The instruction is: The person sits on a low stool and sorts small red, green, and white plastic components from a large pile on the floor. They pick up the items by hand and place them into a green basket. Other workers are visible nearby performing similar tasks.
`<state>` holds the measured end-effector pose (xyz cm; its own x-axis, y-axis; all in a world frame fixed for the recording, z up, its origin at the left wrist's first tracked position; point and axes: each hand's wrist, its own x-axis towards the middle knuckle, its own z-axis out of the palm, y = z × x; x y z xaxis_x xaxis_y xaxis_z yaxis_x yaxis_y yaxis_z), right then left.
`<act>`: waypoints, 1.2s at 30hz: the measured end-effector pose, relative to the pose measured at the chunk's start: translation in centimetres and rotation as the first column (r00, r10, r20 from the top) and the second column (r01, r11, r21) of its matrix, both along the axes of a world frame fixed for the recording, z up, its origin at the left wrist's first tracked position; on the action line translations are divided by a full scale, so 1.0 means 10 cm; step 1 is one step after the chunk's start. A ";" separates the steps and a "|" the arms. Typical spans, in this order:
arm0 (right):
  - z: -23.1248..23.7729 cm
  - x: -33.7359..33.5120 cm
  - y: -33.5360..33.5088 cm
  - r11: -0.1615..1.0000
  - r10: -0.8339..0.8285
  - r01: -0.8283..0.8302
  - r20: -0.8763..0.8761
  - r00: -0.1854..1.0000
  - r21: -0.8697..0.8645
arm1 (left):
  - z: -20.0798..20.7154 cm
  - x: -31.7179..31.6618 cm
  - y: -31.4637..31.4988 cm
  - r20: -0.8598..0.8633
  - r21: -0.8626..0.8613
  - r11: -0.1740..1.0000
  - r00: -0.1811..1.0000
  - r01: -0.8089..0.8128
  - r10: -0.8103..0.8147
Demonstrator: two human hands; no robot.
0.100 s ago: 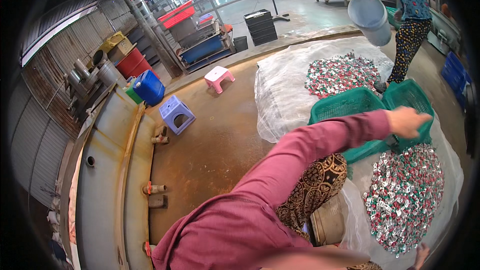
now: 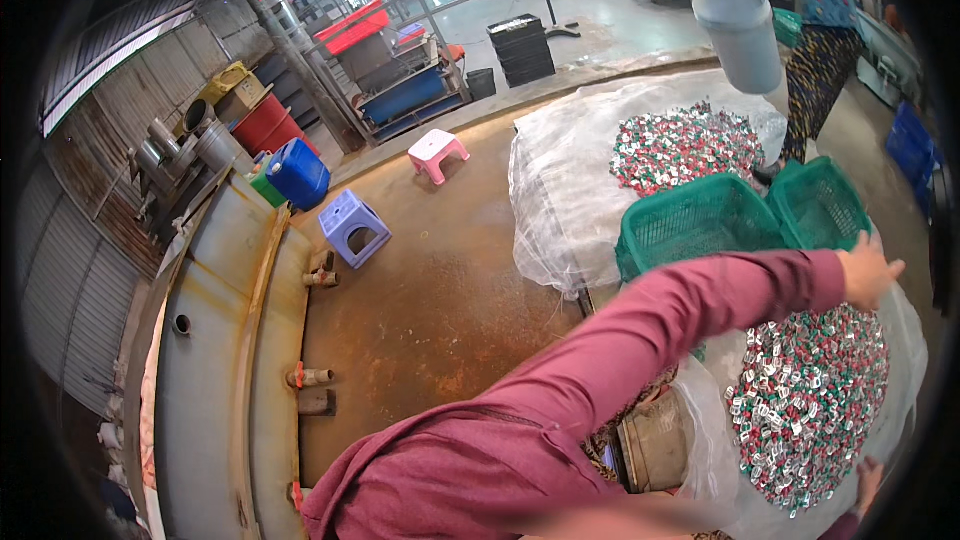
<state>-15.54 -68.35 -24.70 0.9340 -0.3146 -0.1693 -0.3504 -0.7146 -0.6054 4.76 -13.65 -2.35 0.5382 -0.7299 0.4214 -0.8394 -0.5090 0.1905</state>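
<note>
My left hand [image 2: 872, 273] is stretched out across my front, above the far edge of the near pile of small red, green and white pieces [image 2: 812, 410]. Its fingers are apart and hold nothing. At the lower right, my right hand [image 2: 868, 485] lies by the pile's near edge, partly in view, its fingers looking stretched out. A large green mesh basket [image 2: 700, 205] stands beyond my left forearm, partly covered by it. Touching it on the right is a smaller green basket [image 2: 820, 205], close to my left hand.
A second pile [image 2: 685, 148] lies on the white sheet [image 2: 560, 170]. A co-worker [image 2: 822, 30] carries a grey bucket [image 2: 740, 40] beside it. A purple stool [image 2: 352, 230], a pink stool [image 2: 437, 154] and a metal tank [image 2: 215, 340] stand left. A worn bucket [image 2: 655, 445] is near me.
My left hand has moved right and nearer, off the smaller basket toward the near pile. My right hand has come slightly farther into view. The co-worker's bucket has tipped more upright.
</note>
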 end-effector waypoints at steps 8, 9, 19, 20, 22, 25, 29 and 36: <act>0.30 0.77 2.65 0.776 -0.347 0.233 0.089 0.934 0.586 | -2.22 0.23 -0.56 -0.749 -0.351 0.919 0.535 0.181 -0.391; 0.19 0.80 2.90 0.590 -0.481 0.398 -0.091 0.872 0.702 | -2.43 0.21 -0.41 -0.872 -0.246 0.966 0.418 0.076 -0.255; -2.16 0.45 3.41 0.709 -0.699 0.700 -0.228 0.678 -0.090 | -4.07 -0.58 -0.15 -0.735 0.449 0.861 0.449 -0.238 0.508; -2.28 0.50 3.50 0.716 -0.695 0.682 -0.061 0.717 -0.149 | -4.20 -0.60 -0.24 -0.716 0.333 0.909 0.559 -0.252 0.418; -1.86 0.58 3.91 0.776 -0.628 0.630 -0.125 0.768 -0.031 | -4.22 -0.74 -0.27 -0.636 0.228 0.943 0.696 -0.244 0.334; -2.17 0.54 4.38 0.793 -0.575 0.597 0.178 0.799 -0.120 | -4.27 -0.78 -0.17 -0.689 0.080 0.969 0.690 -0.235 0.224; -1.97 0.50 4.55 0.627 -0.707 0.599 0.041 0.706 0.498 | -4.18 -0.73 0.05 -0.940 -0.001 0.924 0.317 -0.381 0.130; -1.66 0.22 4.45 0.048 -0.690 0.307 -0.191 0.698 0.950 | -3.97 -0.73 0.30 -0.984 -0.084 0.881 -0.102 -0.467 -0.148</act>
<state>-13.36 -23.87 -41.25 0.6651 -0.5368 -0.5191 -0.0729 0.6452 -0.7605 -2.57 -10.66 -42.01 0.6557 -0.5323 -0.5355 0.4908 -0.2385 0.8380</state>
